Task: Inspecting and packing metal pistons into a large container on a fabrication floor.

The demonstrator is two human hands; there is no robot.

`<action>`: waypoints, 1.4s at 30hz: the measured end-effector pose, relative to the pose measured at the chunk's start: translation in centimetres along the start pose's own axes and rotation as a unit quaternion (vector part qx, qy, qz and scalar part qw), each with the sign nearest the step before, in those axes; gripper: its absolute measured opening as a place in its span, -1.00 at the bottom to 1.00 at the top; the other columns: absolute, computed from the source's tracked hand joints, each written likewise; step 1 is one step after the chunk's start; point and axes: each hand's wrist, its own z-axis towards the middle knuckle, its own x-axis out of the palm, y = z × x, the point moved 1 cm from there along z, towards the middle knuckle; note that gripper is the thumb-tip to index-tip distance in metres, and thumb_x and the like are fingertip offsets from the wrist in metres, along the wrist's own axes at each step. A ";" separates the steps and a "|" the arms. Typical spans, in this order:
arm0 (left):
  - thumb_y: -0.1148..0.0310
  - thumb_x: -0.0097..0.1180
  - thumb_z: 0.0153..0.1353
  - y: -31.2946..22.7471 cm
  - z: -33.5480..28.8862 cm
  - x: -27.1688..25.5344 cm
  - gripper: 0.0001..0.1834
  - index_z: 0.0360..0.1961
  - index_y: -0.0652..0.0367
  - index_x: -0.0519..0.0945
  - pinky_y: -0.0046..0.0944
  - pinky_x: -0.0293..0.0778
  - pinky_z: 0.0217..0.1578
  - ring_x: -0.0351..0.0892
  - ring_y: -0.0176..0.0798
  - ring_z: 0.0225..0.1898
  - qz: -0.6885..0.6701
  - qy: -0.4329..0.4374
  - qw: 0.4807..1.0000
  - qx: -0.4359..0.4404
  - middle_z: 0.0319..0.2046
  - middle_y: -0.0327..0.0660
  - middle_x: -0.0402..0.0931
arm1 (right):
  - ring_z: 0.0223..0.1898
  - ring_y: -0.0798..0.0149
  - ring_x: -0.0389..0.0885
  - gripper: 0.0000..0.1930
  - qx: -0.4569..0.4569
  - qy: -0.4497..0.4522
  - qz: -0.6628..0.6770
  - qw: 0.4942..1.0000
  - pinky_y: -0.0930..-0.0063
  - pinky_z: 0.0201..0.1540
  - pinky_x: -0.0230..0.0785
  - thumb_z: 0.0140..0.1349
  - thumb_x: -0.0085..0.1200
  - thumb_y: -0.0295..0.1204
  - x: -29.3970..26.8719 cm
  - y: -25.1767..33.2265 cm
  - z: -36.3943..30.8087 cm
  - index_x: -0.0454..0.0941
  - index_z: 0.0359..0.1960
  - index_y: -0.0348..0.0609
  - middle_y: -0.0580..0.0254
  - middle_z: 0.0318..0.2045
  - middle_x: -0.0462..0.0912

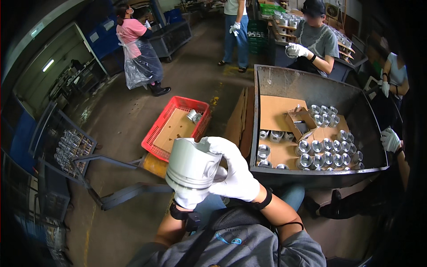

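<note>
- Both hands, in white gloves, are raised close under the camera around one metal piston, which sits well above the floor, between the red plastic crate and the large steel bin.
- Judged from the grip, the piston looks to be under close inspection; doing that well would mean keeping it near the eyes, turning it slowly about its axis, and letting one hand bear the weight while the other steadies it.
- Smooth metal against cotton gloves could slip, so a firm wrap around the skirt seems wiser than a fingertip hold.
- The right hand is curled around the piston's right side, fingers wrapped over the upper edge and closed on it.
- The left hand is under the piston, cupping its lower end; most of its fingers are hidden behind the metal, so their exact spread cannot be told.
- Both forearms rise from the lower edge, elbows bent, each with a dark band at the wrist.
- Inside the bin, rows of similar pistons stand on cardboard sheets, and another worker's gloved hand rests at the bin's right rim.
</note>
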 end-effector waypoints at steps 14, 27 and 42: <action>0.05 0.12 0.25 -0.1 -0.6 -3.8 -0.17 0.40 0.30 0.14 0.00 0.60 0.01 0.58 0.11 0.04 0.140 -0.004 0.989 0.049 0.16 0.18 0.41 | 0.15 -0.06 0.53 0.05 0.048 0.079 -0.114 0.989 0.20 0.21 0.39 -0.13 0.51 -0.18 -1.5 -0.5 0.6 0.16 0.40 -0.24 -0.07 0.14 0.52; 0.37 0.10 0.31 -0.8 0.1 -1.8 -0.27 0.45 0.17 0.09 -0.14 0.33 0.29 0.31 -0.17 0.32 0.194 -0.124 0.953 0.195 0.35 -0.09 0.24 | 0.20 -0.18 0.45 0.11 0.092 0.110 -0.158 0.977 0.19 0.18 0.43 -0.16 0.51 -0.06 -1.6 0.5 1.2 0.13 0.39 -0.27 -0.24 0.24 0.34; 0.25 0.20 0.27 -1.8 0.3 0.2 -0.09 0.48 0.13 -0.09 -0.06 0.18 0.37 0.22 -0.09 0.36 0.446 -0.048 0.871 0.199 0.38 -0.01 0.15 | 0.08 -0.11 0.51 -0.28 -0.090 0.022 -0.239 0.967 0.22 0.06 0.50 -0.28 0.40 -0.61 -2.3 0.7 -0.2 0.49 0.08 -0.16 -0.11 0.09 0.41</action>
